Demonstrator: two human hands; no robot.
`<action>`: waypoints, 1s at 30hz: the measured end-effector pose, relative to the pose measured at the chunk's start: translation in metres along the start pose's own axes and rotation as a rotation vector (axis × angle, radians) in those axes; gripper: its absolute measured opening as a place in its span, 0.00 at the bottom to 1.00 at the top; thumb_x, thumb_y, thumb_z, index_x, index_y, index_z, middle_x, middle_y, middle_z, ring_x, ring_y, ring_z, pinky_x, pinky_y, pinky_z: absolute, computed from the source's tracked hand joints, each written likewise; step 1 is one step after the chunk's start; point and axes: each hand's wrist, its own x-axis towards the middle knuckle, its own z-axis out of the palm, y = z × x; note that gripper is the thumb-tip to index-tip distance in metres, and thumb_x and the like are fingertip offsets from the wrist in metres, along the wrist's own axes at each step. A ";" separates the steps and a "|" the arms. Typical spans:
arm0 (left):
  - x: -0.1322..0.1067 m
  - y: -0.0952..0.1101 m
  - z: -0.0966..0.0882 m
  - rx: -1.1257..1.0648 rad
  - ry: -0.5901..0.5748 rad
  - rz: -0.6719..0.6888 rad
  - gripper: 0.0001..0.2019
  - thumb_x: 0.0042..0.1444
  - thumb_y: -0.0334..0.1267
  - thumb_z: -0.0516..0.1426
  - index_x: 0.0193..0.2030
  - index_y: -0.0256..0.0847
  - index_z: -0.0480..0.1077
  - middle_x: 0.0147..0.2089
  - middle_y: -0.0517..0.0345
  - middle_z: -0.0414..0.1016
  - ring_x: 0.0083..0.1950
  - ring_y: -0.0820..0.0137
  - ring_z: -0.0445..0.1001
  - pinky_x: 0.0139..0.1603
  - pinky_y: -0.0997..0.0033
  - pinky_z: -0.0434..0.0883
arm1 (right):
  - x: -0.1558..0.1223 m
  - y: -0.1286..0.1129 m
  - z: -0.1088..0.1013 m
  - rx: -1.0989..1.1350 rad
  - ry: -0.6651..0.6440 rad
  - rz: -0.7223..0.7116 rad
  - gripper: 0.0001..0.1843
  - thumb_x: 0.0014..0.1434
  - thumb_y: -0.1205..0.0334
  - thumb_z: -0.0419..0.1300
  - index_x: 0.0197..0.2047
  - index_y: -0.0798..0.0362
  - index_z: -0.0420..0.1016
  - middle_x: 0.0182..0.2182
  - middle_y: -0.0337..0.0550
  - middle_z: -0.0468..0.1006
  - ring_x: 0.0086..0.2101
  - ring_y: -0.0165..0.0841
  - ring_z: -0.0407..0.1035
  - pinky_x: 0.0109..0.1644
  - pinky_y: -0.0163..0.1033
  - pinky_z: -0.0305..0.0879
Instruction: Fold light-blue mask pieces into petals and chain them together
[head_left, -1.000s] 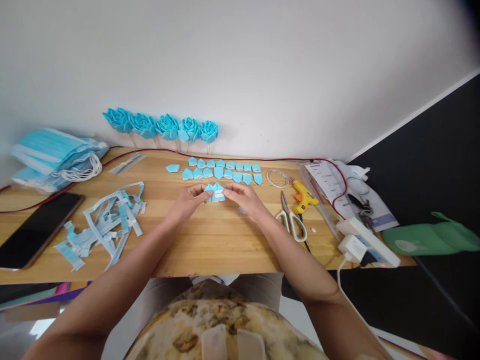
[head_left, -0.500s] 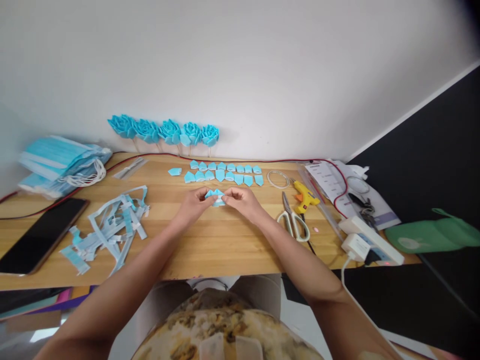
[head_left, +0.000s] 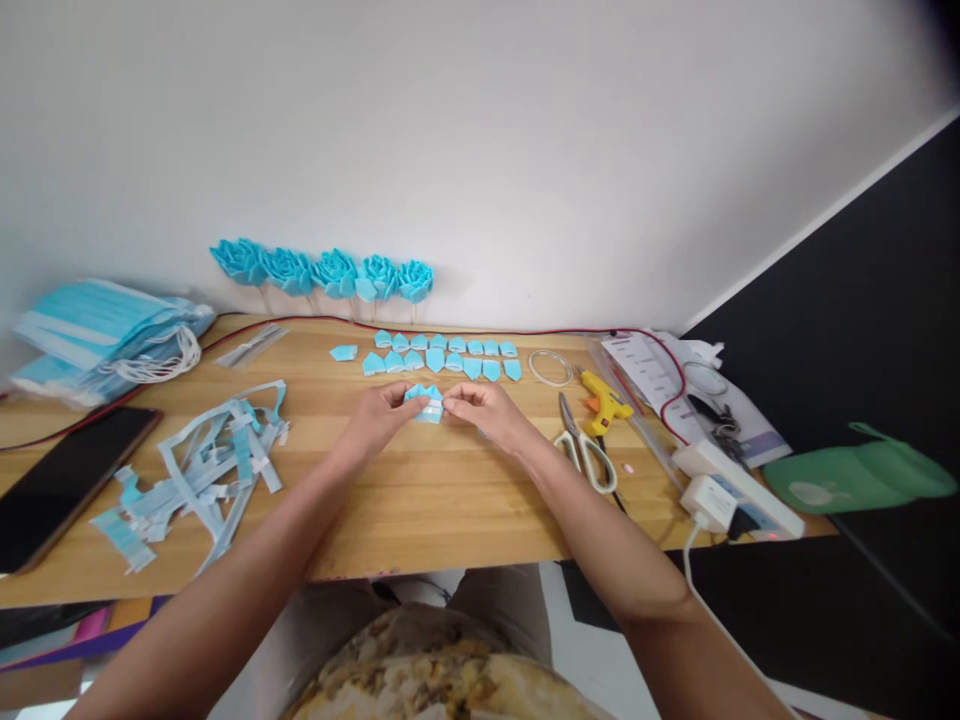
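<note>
Between my two hands is a small folded blue piece of mask fabric [head_left: 425, 403] with a white strip along its lower part. My left hand [head_left: 385, 415] pinches its left side between thumb and fingers. At the right edge, the thumb and fingers of my right hand [head_left: 484, 408] are closed on the same piece. Just beyond my hands, two rows of folded blue petals [head_left: 435, 360] lie on the wooden table [head_left: 390, 510]. A separate folded petal [head_left: 344, 353] sits to their left. Several blue fabric roses [head_left: 334, 273] on thin stems lean against the wall.
Cut mask strips [head_left: 217, 470] lie left, beside a black phone [head_left: 67, 485] and stacked face masks [head_left: 105, 335]. On the right are scissors [head_left: 581, 445], a yellow glue gun [head_left: 604, 402], a wire ring [head_left: 550, 368], a power strip [head_left: 750, 495] and a green pouch [head_left: 859, 478].
My right hand has shifted to the piece's right edge, so more of the fabric shows between my hands. The camera view has moved slightly.
</note>
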 end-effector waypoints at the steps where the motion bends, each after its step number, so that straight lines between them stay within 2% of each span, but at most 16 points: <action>1: 0.001 -0.001 0.000 -0.013 -0.001 -0.004 0.16 0.47 0.51 0.63 0.32 0.38 0.73 0.29 0.60 0.74 0.31 0.71 0.69 0.34 0.72 0.65 | 0.000 0.000 0.000 0.013 -0.005 0.005 0.10 0.53 0.56 0.60 0.30 0.54 0.76 0.26 0.37 0.77 0.28 0.27 0.67 0.35 0.34 0.61; 3: 0.001 0.000 0.000 -0.029 -0.010 -0.006 0.16 0.48 0.51 0.62 0.33 0.38 0.73 0.31 0.58 0.75 0.32 0.70 0.70 0.36 0.71 0.66 | 0.000 0.001 0.001 0.038 -0.007 0.019 0.09 0.53 0.56 0.61 0.30 0.53 0.76 0.26 0.37 0.77 0.28 0.27 0.68 0.35 0.34 0.62; 5: -0.001 0.003 0.000 -0.019 0.043 0.040 0.15 0.51 0.49 0.61 0.35 0.38 0.73 0.33 0.57 0.75 0.34 0.70 0.71 0.38 0.71 0.67 | 0.001 0.003 0.001 0.050 0.019 0.028 0.09 0.53 0.56 0.61 0.31 0.53 0.76 0.27 0.37 0.77 0.28 0.28 0.68 0.36 0.34 0.62; 8: -0.007 0.011 0.002 0.152 0.317 0.244 0.11 0.55 0.45 0.58 0.39 0.40 0.72 0.37 0.57 0.75 0.37 0.69 0.70 0.41 0.70 0.67 | 0.002 0.004 0.002 0.039 0.105 0.020 0.09 0.53 0.56 0.61 0.30 0.53 0.75 0.27 0.37 0.77 0.29 0.28 0.68 0.37 0.34 0.62; 10: -0.012 0.015 0.005 0.321 0.430 0.403 0.07 0.57 0.41 0.57 0.36 0.41 0.72 0.36 0.57 0.74 0.37 0.69 0.69 0.42 0.69 0.66 | 0.002 0.005 0.002 0.019 0.158 0.002 0.10 0.53 0.55 0.61 0.30 0.53 0.75 0.27 0.37 0.76 0.28 0.27 0.66 0.35 0.34 0.61; 12: -0.015 0.017 0.008 0.451 0.379 0.513 0.07 0.58 0.38 0.56 0.31 0.41 0.71 0.33 0.57 0.74 0.37 0.69 0.70 0.43 0.68 0.66 | 0.002 0.004 0.003 -0.001 0.189 -0.024 0.10 0.53 0.55 0.61 0.30 0.54 0.75 0.26 0.36 0.74 0.26 0.27 0.65 0.33 0.33 0.60; 15: -0.016 0.013 0.012 0.566 0.276 0.589 0.06 0.58 0.36 0.56 0.32 0.41 0.73 0.34 0.56 0.75 0.39 0.66 0.71 0.45 0.66 0.67 | 0.001 0.002 0.005 -0.033 0.211 -0.064 0.11 0.54 0.54 0.61 0.30 0.54 0.75 0.25 0.36 0.73 0.26 0.26 0.64 0.31 0.33 0.59; 24: -0.010 0.004 0.013 0.637 0.276 0.645 0.04 0.58 0.34 0.58 0.35 0.41 0.75 0.33 0.56 0.75 0.39 0.66 0.71 0.42 0.65 0.67 | -0.003 -0.001 0.013 -0.205 0.266 -0.159 0.06 0.55 0.61 0.59 0.30 0.53 0.75 0.26 0.38 0.75 0.27 0.27 0.67 0.31 0.33 0.62; 30: -0.010 0.004 0.014 0.660 0.265 0.642 0.04 0.59 0.36 0.58 0.37 0.41 0.74 0.32 0.57 0.74 0.38 0.67 0.71 0.41 0.65 0.66 | -0.005 -0.002 0.013 -0.409 0.296 -0.321 0.05 0.56 0.66 0.58 0.30 0.52 0.74 0.26 0.37 0.75 0.28 0.28 0.67 0.35 0.33 0.63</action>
